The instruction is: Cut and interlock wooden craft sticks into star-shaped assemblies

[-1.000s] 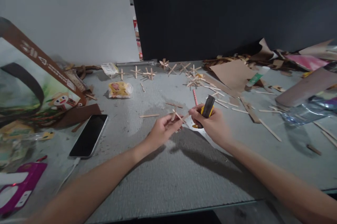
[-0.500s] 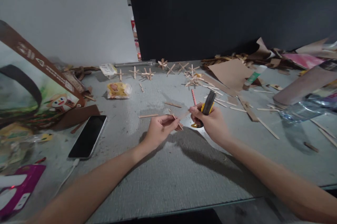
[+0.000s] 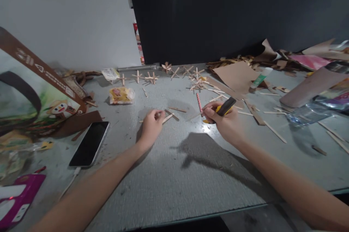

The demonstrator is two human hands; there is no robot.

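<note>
My left hand (image 3: 152, 125) rests low over the table, its fingers curled around thin wooden craft sticks (image 3: 168, 118) that meet at an angle by its fingertips. The exact grip is partly hidden. Farther right, my right hand (image 3: 227, 121) is closed around a tool with a black and yellow handle (image 3: 226, 107); a faint, blurred thin shape points left from it. A pink striped stick (image 3: 199, 102) shows just beyond the right fingertips. One more wooden stick (image 3: 177, 109) lies between the two hands, a little farther away.
Star-shaped stick pieces (image 3: 151, 77) line the back. Loose sticks, cardboard (image 3: 236, 76), a glue stick (image 3: 261, 78) and a clear bottle (image 3: 308, 112) lie right. Leftward are a wrapped packet (image 3: 121, 95), a plugged-in phone (image 3: 89, 144), a printed bag (image 3: 58, 105) and a purple device (image 3: 27, 192).
My left hand has moved left and down to the table with the sticks. My right hand has shifted slightly right and tilted the tool's handle rightward, so the hands are farther apart.
</note>
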